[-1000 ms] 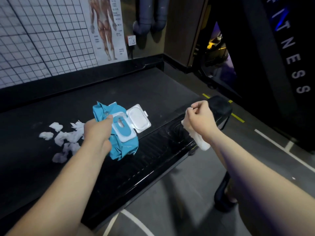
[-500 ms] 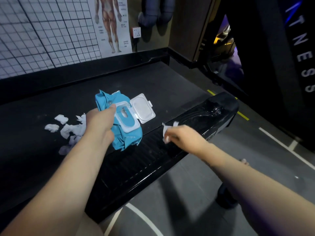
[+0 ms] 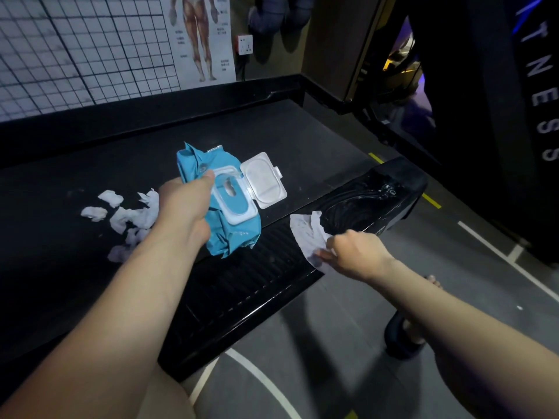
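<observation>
A blue pack of wet wipes [image 3: 233, 234] lies on the black treadmill belt [image 3: 290, 140] with its white lid [image 3: 263, 180] flipped open. My left hand [image 3: 184, 207] grips the pack at its left side, thumb by the lid frame. My right hand [image 3: 354, 255] holds a white wipe [image 3: 305, 234] against the ribbed black side rail [image 3: 251, 285] of the treadmill, and the wipe is spread flat there.
Several crumpled used wipes [image 3: 121, 216] lie on the belt left of the pack. The glossy end cap [image 3: 378, 192] of the rail is wet. A gridded wall with an anatomy poster [image 3: 196, 34] stands behind. Grey floor with white lines [image 3: 266, 382] lies below; a foot [image 3: 432, 281] shows.
My right hand came down from above the rail's end cap and moved left along the rail, and the wipe it holds now lies spread flat. My left hand kept its grip on the pack.
</observation>
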The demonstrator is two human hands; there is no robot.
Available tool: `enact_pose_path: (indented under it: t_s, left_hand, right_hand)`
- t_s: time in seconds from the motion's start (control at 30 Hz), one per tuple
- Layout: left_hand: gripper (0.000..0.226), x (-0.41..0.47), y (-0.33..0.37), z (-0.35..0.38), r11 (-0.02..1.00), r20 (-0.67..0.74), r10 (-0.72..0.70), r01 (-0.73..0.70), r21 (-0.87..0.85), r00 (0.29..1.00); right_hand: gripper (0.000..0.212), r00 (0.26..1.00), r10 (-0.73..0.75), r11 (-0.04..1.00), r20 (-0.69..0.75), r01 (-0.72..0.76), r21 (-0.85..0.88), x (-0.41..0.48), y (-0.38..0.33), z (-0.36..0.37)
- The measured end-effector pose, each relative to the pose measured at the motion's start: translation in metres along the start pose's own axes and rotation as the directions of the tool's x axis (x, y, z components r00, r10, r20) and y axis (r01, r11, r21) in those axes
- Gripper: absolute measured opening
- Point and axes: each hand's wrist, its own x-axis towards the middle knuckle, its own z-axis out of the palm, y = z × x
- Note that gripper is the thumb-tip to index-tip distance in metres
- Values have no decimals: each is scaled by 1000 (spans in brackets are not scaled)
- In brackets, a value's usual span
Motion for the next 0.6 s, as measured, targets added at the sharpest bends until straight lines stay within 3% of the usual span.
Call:
enact_pose_path:
  t_s: [0.1, 0.23, 0.4, 0.6]
  left_hand:
    - [8, -2, 0, 0, 1000, 1, 4, -4, -1, 1000]
    - [6, -5, -1, 3, 1000, 3, -8, 8, 4, 1000]
    - [8, -1, 0, 1, 1000, 5, -6, 6, 7, 1000]
    - [8, -1, 0, 2, 1000, 12, -9, 9, 19, 1000]
  right_hand:
    - [39, 989, 128, 979, -73, -115, 167, 20, -14, -4]
    - [30, 982, 111, 868, -149, -23, 497, 54, -37, 25]
    - [68, 999, -14, 941, 39, 0, 337, 64, -35, 69]
    - [86, 993, -108, 944, 46, 88, 317, 66, -44, 64]
